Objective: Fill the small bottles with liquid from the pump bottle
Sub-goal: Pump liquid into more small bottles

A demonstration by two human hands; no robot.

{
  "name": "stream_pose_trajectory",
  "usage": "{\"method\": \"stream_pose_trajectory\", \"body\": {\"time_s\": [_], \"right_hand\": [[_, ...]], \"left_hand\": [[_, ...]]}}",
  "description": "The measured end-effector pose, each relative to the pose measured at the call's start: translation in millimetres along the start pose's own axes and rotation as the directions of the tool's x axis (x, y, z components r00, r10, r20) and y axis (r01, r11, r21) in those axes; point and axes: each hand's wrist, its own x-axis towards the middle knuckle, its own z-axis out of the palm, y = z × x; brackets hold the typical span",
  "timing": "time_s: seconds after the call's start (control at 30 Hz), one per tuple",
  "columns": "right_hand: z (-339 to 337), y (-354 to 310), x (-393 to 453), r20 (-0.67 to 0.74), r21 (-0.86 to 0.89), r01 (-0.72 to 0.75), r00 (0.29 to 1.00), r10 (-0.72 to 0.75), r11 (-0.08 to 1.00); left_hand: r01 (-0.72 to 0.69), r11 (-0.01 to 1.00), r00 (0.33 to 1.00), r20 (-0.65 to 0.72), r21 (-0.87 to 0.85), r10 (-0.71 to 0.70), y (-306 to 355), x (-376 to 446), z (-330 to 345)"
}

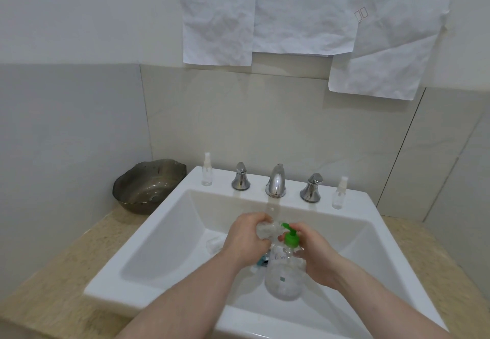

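Over the white square sink (164, 222), the left hand (245, 238) grips a small clear bottle (266, 230) at the green-pumped clear bottle (285, 272) held in the right hand's (315, 259) curled fingers; filling looks underway, two capped clear spray bottles (207, 170) (339, 194) waiting behind it, seemingly empty.

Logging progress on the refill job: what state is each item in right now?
Pump bottle: upright over the sink, held by right hand.
Small bottle: uncapped, tilted at the green nozzle, gripped by left hand.
Left spray bottle: capped, upright, looks empty.
Right spray bottle: capped, upright, looks empty.
Faucet: no water running.
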Motion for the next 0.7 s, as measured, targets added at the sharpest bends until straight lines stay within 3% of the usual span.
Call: {"method": "stream_pose_trajectory", "body": {"time_s": [0.7], "right_hand": [[-4.6, 4.3, -0.6, 0.078, 0.025, -0.028, 0.997, 0.026, 0.999]], "left_hand": [[0.001, 0.999, 1.000, -0.028, -0.040, -0.002, 3.5, -1.0, -1.9]]}}
